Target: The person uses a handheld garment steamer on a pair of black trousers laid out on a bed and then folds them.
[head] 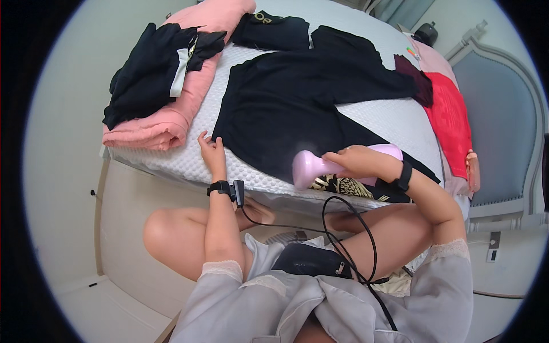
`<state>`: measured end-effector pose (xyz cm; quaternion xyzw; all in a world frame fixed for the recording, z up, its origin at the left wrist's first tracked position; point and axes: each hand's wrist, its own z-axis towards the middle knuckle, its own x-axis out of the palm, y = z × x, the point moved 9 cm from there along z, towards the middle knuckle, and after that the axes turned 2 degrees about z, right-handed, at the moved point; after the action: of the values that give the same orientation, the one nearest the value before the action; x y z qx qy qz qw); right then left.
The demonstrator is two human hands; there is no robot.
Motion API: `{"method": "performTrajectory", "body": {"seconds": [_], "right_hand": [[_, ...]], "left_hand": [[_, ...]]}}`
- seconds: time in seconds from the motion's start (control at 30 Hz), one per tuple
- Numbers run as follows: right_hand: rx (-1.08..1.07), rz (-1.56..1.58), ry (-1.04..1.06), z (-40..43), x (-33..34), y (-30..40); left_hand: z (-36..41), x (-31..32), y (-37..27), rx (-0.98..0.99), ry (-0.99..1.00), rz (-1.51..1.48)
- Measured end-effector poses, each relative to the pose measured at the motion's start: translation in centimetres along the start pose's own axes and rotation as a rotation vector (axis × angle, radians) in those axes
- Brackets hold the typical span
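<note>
Black trousers (283, 98) lie spread across the white quilted bed, waistband to the left and legs to the right. Near the bed's front edge, part of a leg shows a gold pattern (351, 186). My right hand (360, 160) grips a pink handheld garment steamer (305, 167), its round head low over the nearer leg. A faint haze hangs by that head. At the near corner of the waistband, my left hand (212, 152) pinches the fabric edge between thumb and fingers.
Folded black clothes (146, 77) rest on a rolled pink quilt (146, 137) at left. Another folded black garment (274, 32) lies at the back. Red cloth (450, 122) is by the headboard (493, 94). A black cable (373, 240) loops over my lap.
</note>
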<state>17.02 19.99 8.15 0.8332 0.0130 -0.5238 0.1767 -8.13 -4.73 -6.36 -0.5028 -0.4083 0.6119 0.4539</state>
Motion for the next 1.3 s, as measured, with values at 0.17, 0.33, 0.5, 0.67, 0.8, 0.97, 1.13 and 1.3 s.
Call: {"method": "performTrajectory", "body": {"seconds": [0.17, 0.33, 0.5, 0.67, 0.8, 0.97, 1.13, 1.3], "right_hand": [[0.035, -0.049, -0.015, -2.4, 0.7, -0.7], [-0.062, -0.148, -0.138, -1.4, -0.4, 0.5], [-0.028, -0.133, -0.171, 0.0, -0.3, -0.4], [0.044, -0.064, -0.088, -1.6, 1.4, -1.9], [0.108, -0.027, -0.042, -4.1, 2.0, -2.3], [0.115, -0.036, -0.102, -5.4, 1.8, -2.6], [0.069, -0.054, -0.178, -3.9, 2.0, -2.5], [0.135, 0.025, -0.124, -4.9, 2.4, -2.5]], "left_hand": [[-0.6, 0.9, -0.3, -0.069, 0.046, 0.032], [-0.9, 1.2, -2.7, 0.057, -0.005, 0.419], [-0.6, 1.9, -3.0, 0.074, 0.07, 0.455], [-1.1, 2.0, -3.5, 0.155, 0.065, 0.44], [-1.2, 2.0, -3.8, 0.163, 0.083, 0.455], [-3.3, 3.4, -8.6, 0.507, -0.081, 0.877], [-4.5, 9.0, -8.3, 0.61, 0.294, 0.733], [-5.4, 10.1, -4.4, 0.553, 0.362, 1.058]]}}
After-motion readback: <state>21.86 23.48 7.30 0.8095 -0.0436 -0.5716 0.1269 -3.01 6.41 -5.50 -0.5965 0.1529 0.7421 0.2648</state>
